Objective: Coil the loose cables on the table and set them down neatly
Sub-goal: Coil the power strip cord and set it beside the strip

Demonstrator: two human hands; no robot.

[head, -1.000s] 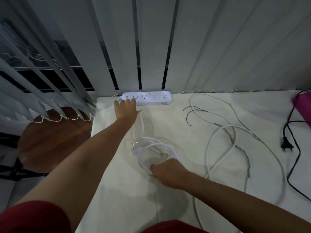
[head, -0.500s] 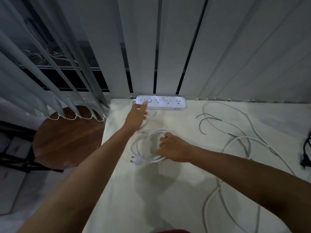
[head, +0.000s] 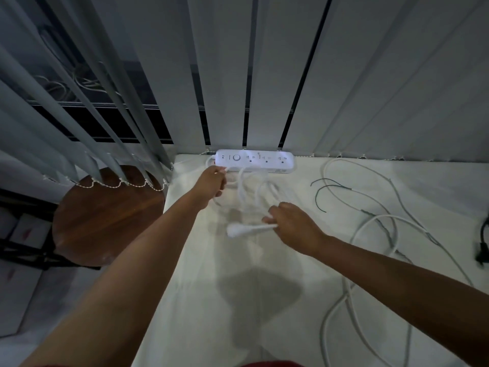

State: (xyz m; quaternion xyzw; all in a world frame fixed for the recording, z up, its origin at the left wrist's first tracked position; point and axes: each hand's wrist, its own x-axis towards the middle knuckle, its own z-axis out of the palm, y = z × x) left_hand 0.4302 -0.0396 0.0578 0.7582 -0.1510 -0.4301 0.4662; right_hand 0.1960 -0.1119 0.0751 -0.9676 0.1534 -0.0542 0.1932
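**Both hands on the white cord at the back-left corner of the bench**

Your left hand (head: 211,181) is at the left end of the power strip (head: 254,161), its fingers (head: 221,169) closed around the white cord (head: 248,193) just where the cord leaves the strip. Your right hand (head: 293,225) is nearer to you, with its fingers pinched on the same cord right behind the plug (head: 234,230), which sticks out to the left. Between the two hands the cord hangs in several loose loops, blurred in the picture, lifted a little off the bench (head: 238,313).

The power strip lies along the far edge of the bench, touching the foot of the window blinds (head: 291,75). Your left hand works close to the bench's left edge; past that edge, lower down, stands a round wooden stool (head: 105,215).

The open room is in front of you: the stretch of bench between your forearms and on toward your body is bare cloth with only a shadow on it. To your right the surface is taken up by a long grey-white cable (head: 370,223) sprawled in wide curves, with thin dark wires (head: 321,192) at its far end. At the right border of the view a black cable (head: 484,247) just shows, well apart from your hands.
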